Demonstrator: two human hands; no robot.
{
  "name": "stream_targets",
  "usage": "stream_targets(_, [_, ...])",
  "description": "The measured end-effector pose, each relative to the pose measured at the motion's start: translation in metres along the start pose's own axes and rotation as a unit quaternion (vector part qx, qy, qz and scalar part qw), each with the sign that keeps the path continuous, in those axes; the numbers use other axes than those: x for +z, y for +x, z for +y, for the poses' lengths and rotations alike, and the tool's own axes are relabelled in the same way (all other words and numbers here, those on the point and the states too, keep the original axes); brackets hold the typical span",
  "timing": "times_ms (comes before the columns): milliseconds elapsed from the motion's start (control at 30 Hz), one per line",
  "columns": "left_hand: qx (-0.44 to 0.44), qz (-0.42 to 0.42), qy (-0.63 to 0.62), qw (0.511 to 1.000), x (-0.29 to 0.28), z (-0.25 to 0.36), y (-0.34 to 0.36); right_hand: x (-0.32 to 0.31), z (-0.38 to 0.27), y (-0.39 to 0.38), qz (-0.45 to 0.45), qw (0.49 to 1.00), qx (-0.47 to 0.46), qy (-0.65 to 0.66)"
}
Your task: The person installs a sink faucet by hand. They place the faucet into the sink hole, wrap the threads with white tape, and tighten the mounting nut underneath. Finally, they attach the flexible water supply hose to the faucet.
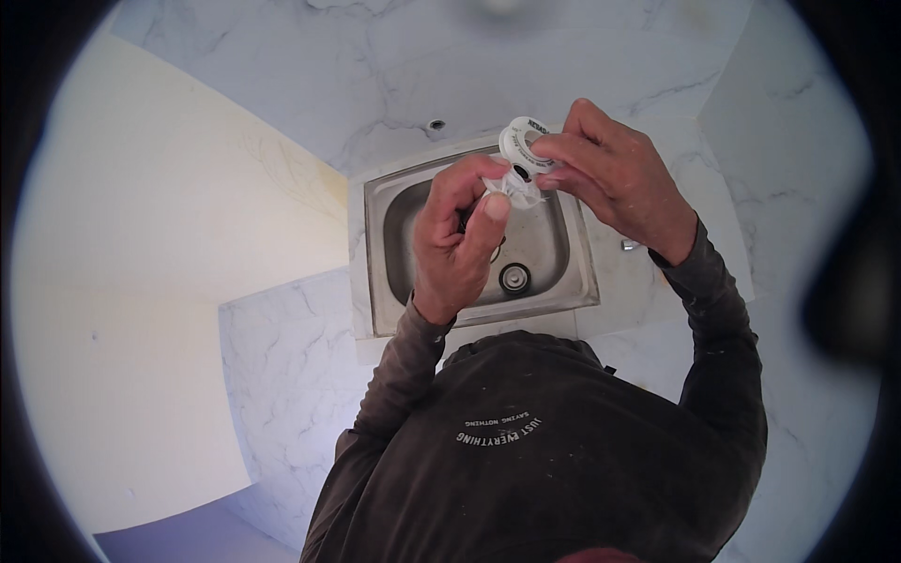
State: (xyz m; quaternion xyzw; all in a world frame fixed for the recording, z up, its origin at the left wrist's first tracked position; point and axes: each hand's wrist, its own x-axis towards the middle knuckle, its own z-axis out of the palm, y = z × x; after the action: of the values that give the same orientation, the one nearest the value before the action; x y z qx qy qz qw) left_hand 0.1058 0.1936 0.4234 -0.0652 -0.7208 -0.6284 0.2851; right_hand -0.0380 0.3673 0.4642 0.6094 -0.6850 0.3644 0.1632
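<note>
Above the sink, my right hand point(615, 169) pinches a white roll of thread seal tape point(513, 141), a flanged spool with dark print round its face. Just below and left of it, my left hand point(460, 230) grips a whitish round piece point(522, 195) between thumb and fingers. A dark spot shows at its upper side, close to my right fingertips. White strands seem to lie on this piece, but I cannot tell its kind. Behind my left fingers something dark is partly hidden.
Beneath my hands is a steel sink point(375, 281) with a round drain strainer point(514, 278) in its basin. It is set in a marbled counter point(615, 300). A small round fitting point(436, 124) sits beyond the sink, and a small shiny metal piece point(630, 245) lies to its right.
</note>
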Motion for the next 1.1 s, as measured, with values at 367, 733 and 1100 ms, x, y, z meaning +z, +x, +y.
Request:
stream_targets(367, [-0.042, 0.052, -0.048, 0.997, -0.006, 0.005, 0.011, -0.002, 0.003, 0.002, -0.018, 0.999, -0.026, -0.023])
stream_targets(733, [0.073, 0.038, 0.158, 0.984, -0.036, 0.0, 0.017, 0.006, -0.006, 0.019, -0.047, 0.998, -0.036, -0.001])
stream_targets(1100, [0.079, -0.024, 0.277, 0.957, -0.047, 0.003, 0.03, 0.008, -0.003, 0.035, -0.16, 0.888, 0.2, 0.383])
